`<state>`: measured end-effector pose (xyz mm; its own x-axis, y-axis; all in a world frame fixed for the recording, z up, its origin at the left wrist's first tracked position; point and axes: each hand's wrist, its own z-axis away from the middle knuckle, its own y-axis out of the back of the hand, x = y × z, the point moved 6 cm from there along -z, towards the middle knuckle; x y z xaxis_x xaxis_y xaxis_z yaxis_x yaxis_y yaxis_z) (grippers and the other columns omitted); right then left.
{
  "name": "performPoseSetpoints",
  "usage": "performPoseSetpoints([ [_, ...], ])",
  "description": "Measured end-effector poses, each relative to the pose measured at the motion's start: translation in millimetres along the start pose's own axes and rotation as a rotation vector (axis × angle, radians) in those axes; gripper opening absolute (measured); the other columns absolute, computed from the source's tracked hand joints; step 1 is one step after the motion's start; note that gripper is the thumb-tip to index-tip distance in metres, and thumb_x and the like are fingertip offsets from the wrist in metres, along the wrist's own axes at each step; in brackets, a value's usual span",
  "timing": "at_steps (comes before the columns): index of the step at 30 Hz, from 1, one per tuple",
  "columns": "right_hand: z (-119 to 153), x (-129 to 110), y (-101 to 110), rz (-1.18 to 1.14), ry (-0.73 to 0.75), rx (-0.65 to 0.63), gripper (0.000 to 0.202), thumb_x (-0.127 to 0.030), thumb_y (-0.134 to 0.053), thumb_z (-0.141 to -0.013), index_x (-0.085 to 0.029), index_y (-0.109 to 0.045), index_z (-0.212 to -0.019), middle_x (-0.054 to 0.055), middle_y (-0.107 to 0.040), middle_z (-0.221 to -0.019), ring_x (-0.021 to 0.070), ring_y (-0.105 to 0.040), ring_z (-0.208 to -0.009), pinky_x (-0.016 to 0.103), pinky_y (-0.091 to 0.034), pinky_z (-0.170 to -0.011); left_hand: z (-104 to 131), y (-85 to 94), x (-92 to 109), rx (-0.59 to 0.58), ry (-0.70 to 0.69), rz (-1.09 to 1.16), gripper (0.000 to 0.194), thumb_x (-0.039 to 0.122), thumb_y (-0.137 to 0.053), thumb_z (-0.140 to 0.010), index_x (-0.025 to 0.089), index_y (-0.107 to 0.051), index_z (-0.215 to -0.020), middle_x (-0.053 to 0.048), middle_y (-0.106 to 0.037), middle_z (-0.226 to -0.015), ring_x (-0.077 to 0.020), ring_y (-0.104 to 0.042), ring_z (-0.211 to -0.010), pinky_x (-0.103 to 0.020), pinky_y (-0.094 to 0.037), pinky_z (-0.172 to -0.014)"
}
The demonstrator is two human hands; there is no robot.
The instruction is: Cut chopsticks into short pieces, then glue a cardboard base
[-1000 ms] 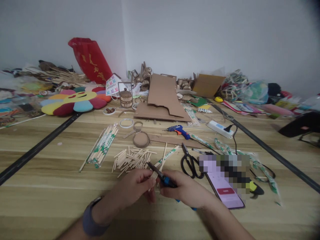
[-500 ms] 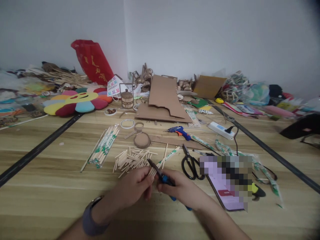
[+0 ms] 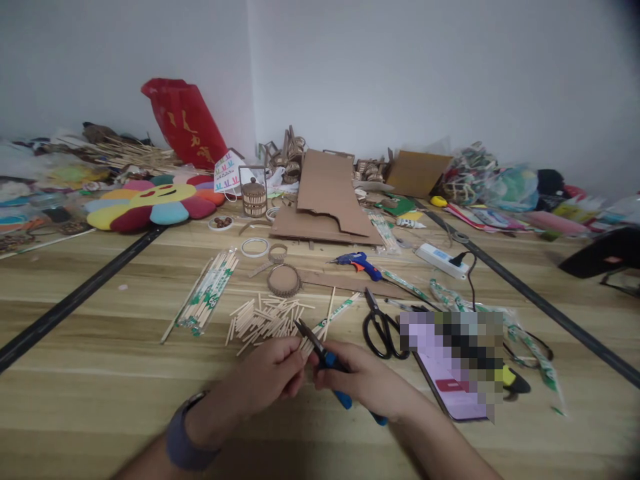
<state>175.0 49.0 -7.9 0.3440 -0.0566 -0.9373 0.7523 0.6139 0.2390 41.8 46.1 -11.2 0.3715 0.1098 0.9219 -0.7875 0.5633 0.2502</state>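
Showing blue-black handles (image 3: 343,399), dark-tipped pliers (image 3: 328,359) overlap slim pale sticks (image 3: 305,345)

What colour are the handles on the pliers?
The pliers' handles are blue with some black, best seen in the head view.

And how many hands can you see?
2. The left hand holds a few pale sticks, nearer than the stick pile; the right hand, beside it, grips the blue-handled cutter. Some fingers are hidden.

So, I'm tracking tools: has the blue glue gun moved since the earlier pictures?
No; the glue gun keeps its place relative to the power strip.
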Motion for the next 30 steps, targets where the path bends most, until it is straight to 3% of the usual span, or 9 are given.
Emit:
performPoseSetpoints([
  [10, 0, -6, -3, 0.074, 0.039, 0.052, 0.006, -0.018, -0.054, -0.074, -0.019, -0.054, -0.080, -0.006, -0.041, -0.064, 0.0101, -0.037, -0.059, 0.021, -0.030, -0.053, 2, 0.4, 3, 0.006, -0.044, 0.018, 0.041, 0.056, -0.038, -0.089, 0.019, -0.054, -0.082, 0.007, -0.043, -0.055, -0.0114, -0.035, -0.050, -0.024, -0.026, -0.050],
  [15, 0, -10, 4, 0.089, 0.137, 0.113, 0.013, -0.027, -0.058, -0.081, -0.018, -0.061, -0.091, -0.002, -0.056, -0.080, 0.0136, -0.049, -0.075, 0.024, -0.039, -0.070, 0, 7.5, 5, 0.044, -0.082, 0.073, 0.044, 0.060, -0.038, -0.088, 0.019, -0.053, -0.083, 0.008, -0.040, -0.054, -0.0114, -0.033, -0.050, -0.025, -0.027, -0.051],
  [17, -1, -8, 9, 0.043, 0.120, 0.105, 0.020, -0.032, -0.059, -0.083, -0.018, -0.062, -0.097, 0.001, -0.060, -0.086, 0.0160, -0.053, -0.080, 0.026, -0.041, -0.072, -1, 11.9, 5, 0.066, -0.093, 0.090, 0.044, 0.060, -0.038, -0.088, 0.019, -0.053, -0.084, 0.008, -0.039, -0.054, -0.0115, -0.033, -0.050, -0.025, -0.028, -0.052],
  [19, 0, -5, 19, 0.038, 0.094, 0.184, 0.022, -0.035, -0.058, -0.084, -0.017, -0.062, -0.098, 0.003, -0.063, -0.089, 0.0181, -0.056, -0.081, 0.028, -0.044, -0.072, -1, 14.2, 5, 0.078, -0.091, 0.059, 0.043, 0.058, -0.036, -0.090, 0.019, -0.054, -0.088, 0.007, -0.040, -0.055, -0.0124, -0.035, -0.051, -0.025, -0.029, -0.054],
  [21, 3, -7, 33, 0.127, 0.130, 0.366, 0.022, -0.035, -0.056, -0.086, -0.019, -0.060, -0.101, 0.005, -0.065, -0.093, 0.0202, -0.058, -0.085, 0.031, -0.045, -0.076, 0, 13.3, 7, 0.083, -0.098, -0.044, 0.040, 0.053, -0.035, -0.092, 0.020, -0.055, -0.086, 0.006, -0.044, -0.057, -0.0138, -0.041, -0.055, -0.025, -0.032, -0.057],
  [24, 10, -18, 39, 0.387, 0.337, 0.562, 0.023, -0.028, -0.052, -0.088, -0.020, -0.055, -0.110, 0.011, -0.063, -0.114, 0.0242, -0.057, -0.103, 0.038, -0.043, -0.091, 1, 7.6, 10, 0.094, -0.111, -0.235, 0.034, 0.045, -0.035, -0.094, 0.021, -0.052, -0.075, 0.003, -0.050, -0.062, -0.0167, -0.049, -0.063, -0.026, -0.034, -0.061],
  [27, 7, -19, 24, 0.651, 0.436, 0.489, 0.019, -0.022, -0.050, -0.089, -0.019, -0.055, -0.107, 0.014, -0.064, -0.111, 0.0270, -0.058, -0.103, 0.040, -0.045, -0.087, 0, 2.0, 7, 0.103, -0.106, -0.352, 0.028, 0.037, -0.036, -0.094, 0.022, -0.054, -0.079, -0.002, -0.062, -0.073, -0.0196, -0.056, -0.071, -0.027, -0.037, -0.064],
  [30, 1, -10, 14, 0.844, 0.335, 0.439, 0.013, -0.020, -0.050, -0.089, -0.017, -0.056, -0.099, 0.012, -0.065, -0.093, 0.0270, -0.060, -0.088, 0.037, -0.046, -0.075, -3, 0.5, 3, 0.150, -0.139, -0.472, 0.024, 0.030, -0.037, -0.094, 0.021, -0.059, -0.096, -0.010, -0.070, -0.101, -0.0248, -0.062, -0.089, -0.032, -0.042, -0.076],
])
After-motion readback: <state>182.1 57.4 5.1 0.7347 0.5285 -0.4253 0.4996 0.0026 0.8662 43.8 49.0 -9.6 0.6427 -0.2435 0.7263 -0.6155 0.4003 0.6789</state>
